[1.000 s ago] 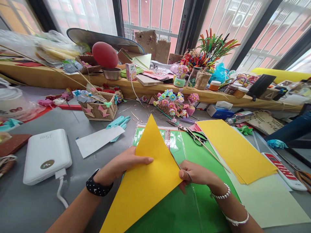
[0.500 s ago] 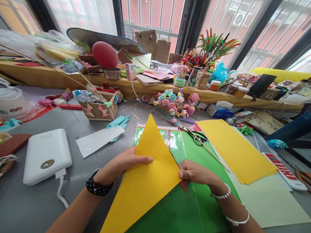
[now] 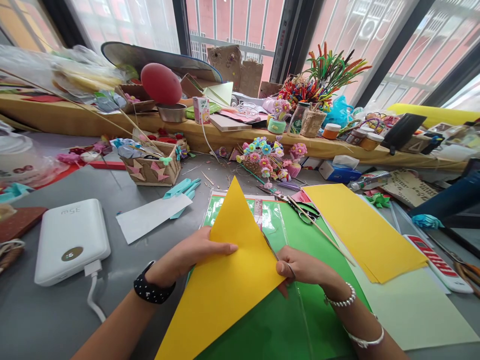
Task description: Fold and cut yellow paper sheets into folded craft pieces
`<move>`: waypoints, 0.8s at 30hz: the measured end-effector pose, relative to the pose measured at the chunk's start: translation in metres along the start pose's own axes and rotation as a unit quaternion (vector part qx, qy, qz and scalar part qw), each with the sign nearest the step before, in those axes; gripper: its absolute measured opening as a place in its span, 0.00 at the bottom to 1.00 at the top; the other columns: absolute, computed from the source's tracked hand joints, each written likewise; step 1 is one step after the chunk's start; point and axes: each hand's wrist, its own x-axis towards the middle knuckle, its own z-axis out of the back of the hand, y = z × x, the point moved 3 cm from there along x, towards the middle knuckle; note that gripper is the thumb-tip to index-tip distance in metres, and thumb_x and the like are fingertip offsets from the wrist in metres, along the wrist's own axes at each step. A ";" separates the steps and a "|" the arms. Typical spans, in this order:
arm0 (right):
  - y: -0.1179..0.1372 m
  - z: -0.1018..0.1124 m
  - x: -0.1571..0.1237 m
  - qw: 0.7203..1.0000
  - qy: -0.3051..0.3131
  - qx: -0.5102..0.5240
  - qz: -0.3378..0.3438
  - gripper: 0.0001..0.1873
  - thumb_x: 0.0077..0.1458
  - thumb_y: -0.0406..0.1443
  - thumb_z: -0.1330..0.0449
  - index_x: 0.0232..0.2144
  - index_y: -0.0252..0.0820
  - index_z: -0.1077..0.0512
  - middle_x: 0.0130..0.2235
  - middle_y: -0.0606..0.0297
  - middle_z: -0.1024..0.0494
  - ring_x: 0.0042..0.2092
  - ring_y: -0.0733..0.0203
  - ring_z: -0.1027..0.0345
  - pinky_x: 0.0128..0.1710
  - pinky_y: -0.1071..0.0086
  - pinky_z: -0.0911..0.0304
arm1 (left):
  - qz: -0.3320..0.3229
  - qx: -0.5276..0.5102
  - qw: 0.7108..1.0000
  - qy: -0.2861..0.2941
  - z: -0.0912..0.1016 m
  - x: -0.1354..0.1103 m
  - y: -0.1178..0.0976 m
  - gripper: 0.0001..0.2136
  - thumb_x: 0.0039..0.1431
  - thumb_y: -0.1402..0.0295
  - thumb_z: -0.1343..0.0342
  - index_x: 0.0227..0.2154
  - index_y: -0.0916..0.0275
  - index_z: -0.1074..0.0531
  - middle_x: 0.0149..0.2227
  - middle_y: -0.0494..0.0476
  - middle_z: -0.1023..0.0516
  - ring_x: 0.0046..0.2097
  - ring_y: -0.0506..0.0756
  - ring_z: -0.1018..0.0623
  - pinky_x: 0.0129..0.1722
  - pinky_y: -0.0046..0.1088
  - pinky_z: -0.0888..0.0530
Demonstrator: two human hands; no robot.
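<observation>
A yellow sheet of paper folded into a triangle (image 3: 228, 280) lies over a green plastic-wrapped paper pack (image 3: 292, 320) in front of me. My left hand (image 3: 191, 252) rests flat on the triangle's left side, fingers stretched across the paper and pressing it down. My right hand (image 3: 300, 267) is closed in a pinch on the triangle's right corner. A black watch is on my left wrist and silver bracelets on my right.
More yellow sheets (image 3: 362, 230) lie to the right on pale green paper. Scissors (image 3: 302, 210) and a thin wooden stick sit behind the fold. A white power bank (image 3: 71, 240) with a cable is at left, with a white slip (image 3: 152, 216), a cardboard basket (image 3: 152, 167) and paper flowers (image 3: 266, 160) beyond.
Almost nothing has changed. Both hands stay on the yellow triangle; the view has shifted very slightly.
</observation>
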 end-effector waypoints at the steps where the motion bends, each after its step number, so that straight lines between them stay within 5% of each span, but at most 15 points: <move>1: 0.001 0.000 0.000 1.000 0.000 -0.003 0.000 0.41 0.44 0.62 0.63 0.09 0.35 0.33 0.11 0.69 0.42 0.17 0.72 0.48 0.17 0.75 0.51 | 0.000 0.000 1.000 0.000 0.000 0.000 0.000 0.16 0.43 0.63 0.40 0.36 0.62 0.30 0.37 0.56 0.23 0.33 0.56 0.23 0.33 0.28 0.28; 8: -0.002 0.002 -0.004 0.998 -0.023 -0.046 -0.027 0.38 0.46 0.60 0.60 0.11 0.35 0.31 0.11 0.71 0.46 0.16 0.72 0.53 0.17 0.73 0.55 | -0.008 0.005 1.000 -0.005 0.001 0.000 0.000 0.16 0.43 0.62 0.40 0.36 0.63 0.30 0.35 0.56 0.22 0.32 0.55 0.23 0.31 0.27 0.28; 13: 0.002 0.009 -0.003 0.985 -0.151 -0.059 -0.052 0.28 0.45 0.56 0.49 0.15 0.37 0.34 0.16 0.72 0.44 0.19 0.72 0.52 0.18 0.72 0.57 | -0.014 0.017 1.000 -0.006 0.001 0.000 -0.002 0.16 0.44 0.62 0.41 0.36 0.63 0.31 0.37 0.56 0.23 0.34 0.55 0.23 0.32 0.27 0.28; 18: 0.012 0.011 0.002 0.962 -0.257 0.089 -0.005 0.14 0.45 0.45 0.41 0.23 0.39 0.33 0.27 0.67 0.35 0.29 0.67 0.41 0.28 0.73 0.46 | -0.042 0.042 0.998 0.014 -0.003 0.000 -0.003 0.16 0.46 0.62 0.42 0.38 0.62 0.31 0.39 0.57 0.24 0.37 0.56 0.24 0.34 0.28 0.28; 24: 0.011 0.007 0.005 0.916 -0.288 0.281 -0.005 0.08 0.42 0.37 0.37 0.21 0.37 0.30 0.20 0.70 0.34 0.23 0.70 0.43 0.22 0.75 0.49 | -0.058 0.049 0.997 0.013 -0.005 0.000 -0.004 0.16 0.45 0.60 0.42 0.37 0.61 0.29 0.37 0.54 0.23 0.36 0.55 0.23 0.33 0.25 0.28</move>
